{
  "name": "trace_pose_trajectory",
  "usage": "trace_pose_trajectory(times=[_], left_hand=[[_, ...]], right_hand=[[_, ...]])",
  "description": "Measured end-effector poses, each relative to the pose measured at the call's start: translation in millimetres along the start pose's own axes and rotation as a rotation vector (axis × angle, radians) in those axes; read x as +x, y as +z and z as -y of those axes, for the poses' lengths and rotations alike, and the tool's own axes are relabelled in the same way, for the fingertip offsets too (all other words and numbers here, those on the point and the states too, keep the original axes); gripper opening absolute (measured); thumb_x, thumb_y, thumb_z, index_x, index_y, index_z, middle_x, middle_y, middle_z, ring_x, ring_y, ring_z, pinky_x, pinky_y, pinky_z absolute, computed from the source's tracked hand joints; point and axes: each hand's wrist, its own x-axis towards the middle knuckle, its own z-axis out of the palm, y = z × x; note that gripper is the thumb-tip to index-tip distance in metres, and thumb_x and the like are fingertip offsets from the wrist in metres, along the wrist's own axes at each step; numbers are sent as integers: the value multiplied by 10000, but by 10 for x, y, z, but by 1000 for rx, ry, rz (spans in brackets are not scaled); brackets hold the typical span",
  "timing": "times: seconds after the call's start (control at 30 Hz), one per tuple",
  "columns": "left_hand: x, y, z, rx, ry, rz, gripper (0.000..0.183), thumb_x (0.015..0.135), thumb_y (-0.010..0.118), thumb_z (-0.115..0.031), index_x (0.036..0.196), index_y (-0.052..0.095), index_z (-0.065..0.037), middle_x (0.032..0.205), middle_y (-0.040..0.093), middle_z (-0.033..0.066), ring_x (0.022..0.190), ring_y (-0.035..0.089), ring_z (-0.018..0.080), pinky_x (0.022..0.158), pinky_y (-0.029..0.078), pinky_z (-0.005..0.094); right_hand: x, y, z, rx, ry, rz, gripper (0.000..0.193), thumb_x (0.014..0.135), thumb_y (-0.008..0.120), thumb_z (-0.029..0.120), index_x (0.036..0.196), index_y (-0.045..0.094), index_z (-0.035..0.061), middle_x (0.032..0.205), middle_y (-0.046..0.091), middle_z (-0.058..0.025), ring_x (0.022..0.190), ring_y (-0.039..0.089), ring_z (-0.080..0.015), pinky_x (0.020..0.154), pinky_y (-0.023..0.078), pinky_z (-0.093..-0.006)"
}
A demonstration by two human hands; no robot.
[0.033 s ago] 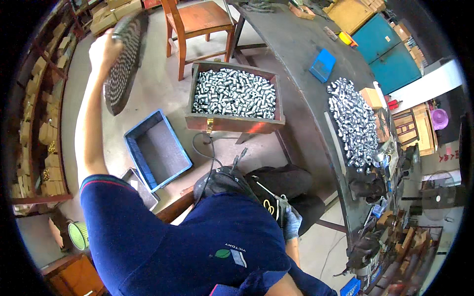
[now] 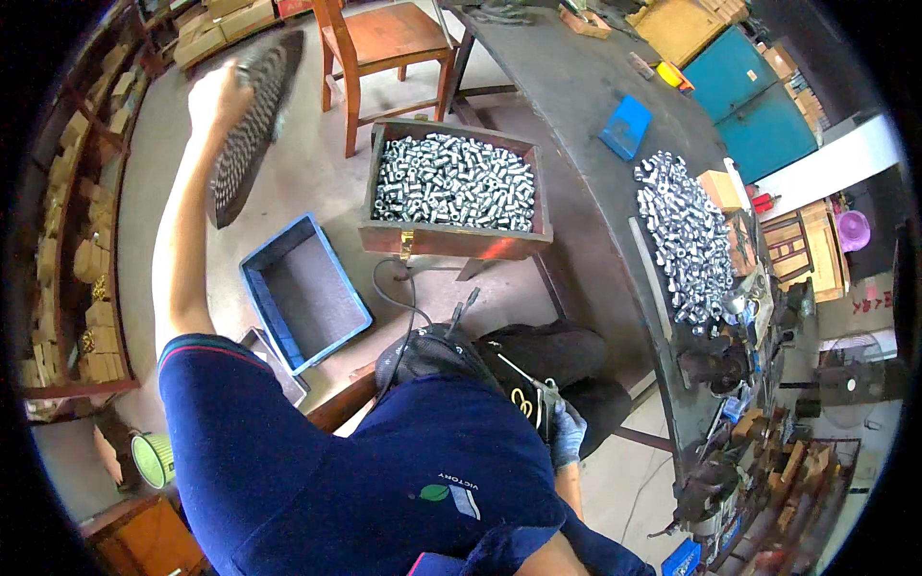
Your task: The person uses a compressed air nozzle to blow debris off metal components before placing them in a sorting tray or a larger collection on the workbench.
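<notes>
My left hand (image 2: pixel 221 99), bare and raised at the upper left, is closed on a flat, dark-and-light checked thing (image 2: pixel 252 144) that looks like a woven hand fan. It is tilted nearly on edge and blurred. In my lap, my right hand (image 2: pixel 569 432) wears a pale blue-grey glove. Its fingers are curled round the handle end of a tool with a long thin metal rod (image 2: pixel 523 372); the grip is partly hidden. Before my knees stands a wooden box (image 2: pixel 461 242) full of short silvery metal sleeves (image 2: pixel 456 182).
A blue plastic bin (image 2: pixel 348 334) stands on the floor left of the box. Behind it is a wooden chair (image 2: pixel 399 43). On the dark workbench (image 2: pixel 567 86) at right lie a heap of metal sleeves (image 2: pixel 684 235) and a blue box (image 2: pixel 626 127). Cartons fill the left shelves (image 2: pixel 91 254).
My left hand has shifted slightly to the right with the fan-like thing, which has turned a little. My right hand stays in my lap.
</notes>
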Motion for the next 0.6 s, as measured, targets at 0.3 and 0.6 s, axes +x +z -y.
trace_pose_trajectory(times=[0.3,0.6], left_hand=[[-287,856,-511,-286,-2,299,365,671,535,-166,996,638,-35,927,635,189,907,601,347,833,462,396],[-197,692,-243,-135,136,154,293,676,550,-129,952,636,-78,891,645,159,845,618,328,755,486,409]], right_hand=[[-5,-125,-139,25,12,2,432,809,660,198,1115,557,-88,958,641,-123,780,605,-170,732,497,-286],[-97,43,101,71,102,-74,325,814,650,147,1052,601,-69,955,640,-101,792,576,-136,732,471,-252]])
